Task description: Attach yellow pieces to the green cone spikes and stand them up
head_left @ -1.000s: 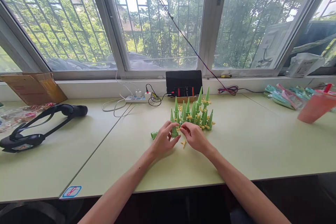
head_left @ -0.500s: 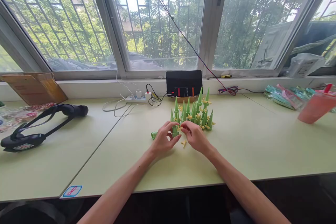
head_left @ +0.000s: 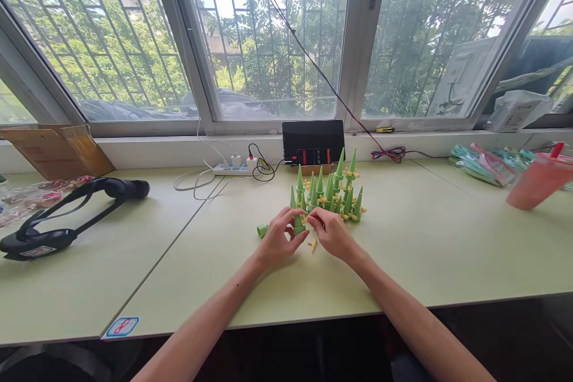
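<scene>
My left hand (head_left: 278, 236) is curled around a green cone-shaped piece (head_left: 298, 225) that stands on the table, thumb at its base and fingers near its top. The fingers of my right hand (head_left: 332, 231) are pinched at the cone's right side, on a small pale yellow piece (head_left: 305, 219) that they mostly cover. Below, between the hands, a loose yellow peg-like piece (head_left: 313, 245) lies on the table. A short green ring-shaped piece (head_left: 262, 231) rests left of my left hand. Just beyond stand several green cones (head_left: 330, 191) with yellow pieces on their sides.
Behind the cones a phone (head_left: 314, 156) leans against a black tablet (head_left: 313, 131). A power strip (head_left: 235, 168) with cables lies to their left. A black headset (head_left: 76, 215) is at far left, and a red cup (head_left: 535, 182) with plastic bags (head_left: 477, 164) at right.
Both hands stay at the same cone. My right fingertips have shifted very slightly against its side; the view has moved a touch.
</scene>
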### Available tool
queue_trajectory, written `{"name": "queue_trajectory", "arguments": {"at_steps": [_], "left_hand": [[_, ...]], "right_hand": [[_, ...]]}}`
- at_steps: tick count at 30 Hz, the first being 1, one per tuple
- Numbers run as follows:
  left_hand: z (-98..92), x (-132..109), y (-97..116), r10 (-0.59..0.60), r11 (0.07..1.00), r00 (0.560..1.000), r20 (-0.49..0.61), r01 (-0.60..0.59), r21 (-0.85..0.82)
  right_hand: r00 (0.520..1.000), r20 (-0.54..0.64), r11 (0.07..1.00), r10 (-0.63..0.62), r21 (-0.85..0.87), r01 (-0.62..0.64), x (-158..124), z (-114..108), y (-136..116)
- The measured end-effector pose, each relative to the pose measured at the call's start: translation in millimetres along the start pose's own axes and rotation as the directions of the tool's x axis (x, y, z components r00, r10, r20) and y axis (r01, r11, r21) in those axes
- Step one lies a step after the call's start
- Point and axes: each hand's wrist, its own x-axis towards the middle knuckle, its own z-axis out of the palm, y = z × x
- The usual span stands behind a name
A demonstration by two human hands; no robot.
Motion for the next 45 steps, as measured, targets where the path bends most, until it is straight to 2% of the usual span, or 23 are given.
{"name": "queue_trajectory", "arguments": {"at_steps": [10,16,20,29,36,40,45], "left_hand": [[1.0,-2.8,0.5,0.032,0.999,0.999,0.041,-0.033,0.02],[2.5,-1.3,-4.0,0.024,0.998,1.0,0.007,-0.024,0.052],[2.3,-1.3,-5.1,0.023,0.996,1.0,0.009,-0.024,0.081],[1.8,-3.3,-3.4,0.007,0.993,0.999,0.052,-0.013,0.117],[2.3,-1.0,-3.4,0.009,0.992,1.0,0.024,-0.012,0.125],[2.2,-2.0,-5.0,0.0,0.992,1.0,0.031,-0.004,0.128],[2.1,-4.1,-5.0,-0.011,0.992,0.999,0.05,0.005,0.125]], "right_hand": [[0.998,0.012,0.993,0.054,-0.107,-0.052,-0.3,0.8,0.7],[1.0,0.012,1.0,0.012,-0.006,-0.012,-0.8,-1.1,-2.4],[0.999,0.023,0.999,-0.034,-0.003,0.034,-0.9,-0.2,-1.2],[0.997,0.07,0.993,0.039,-0.11,-0.031,-0.6,0.3,1.9],[1.0,0.027,1.0,0.007,-0.012,-0.007,-0.7,-0.1,-0.2],[0.999,0.042,1.0,-0.021,-0.019,0.021,-0.5,2.0,3.0],[0.995,0.096,0.997,0.035,-0.077,-0.028,-0.1,3.1,6.2]]}}
